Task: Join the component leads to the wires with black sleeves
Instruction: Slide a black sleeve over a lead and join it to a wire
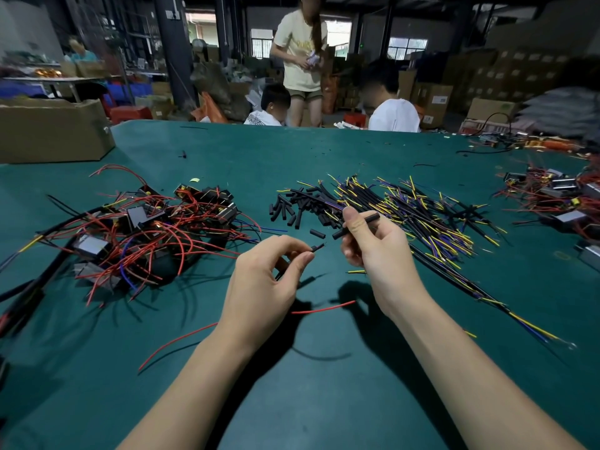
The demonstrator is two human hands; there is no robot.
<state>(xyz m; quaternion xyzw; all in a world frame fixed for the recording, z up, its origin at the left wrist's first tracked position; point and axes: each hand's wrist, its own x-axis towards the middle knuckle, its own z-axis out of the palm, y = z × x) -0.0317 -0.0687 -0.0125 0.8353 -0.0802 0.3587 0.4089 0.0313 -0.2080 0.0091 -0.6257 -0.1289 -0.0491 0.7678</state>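
My left hand (269,280) pinches the tip of a thin wire end (318,247) between thumb and forefinger. A red wire (324,309) runs out from under that hand across the mat. My right hand (373,245) holds a black sleeve (356,225) between thumb and fingers, tilted, a short gap to the right of the wire tip. Loose black sleeves (292,206) lie in a heap beyond my hands. A pile of black cables with yellow and blue leads (422,216) spreads to the right. Components with red leads (146,228) are heaped at the left.
The green mat (324,384) covers the table. A cardboard box (52,131) stands at the far left edge. More components with red wires (558,196) lie at the far right. Three people are beyond the table's far edge, one standing.
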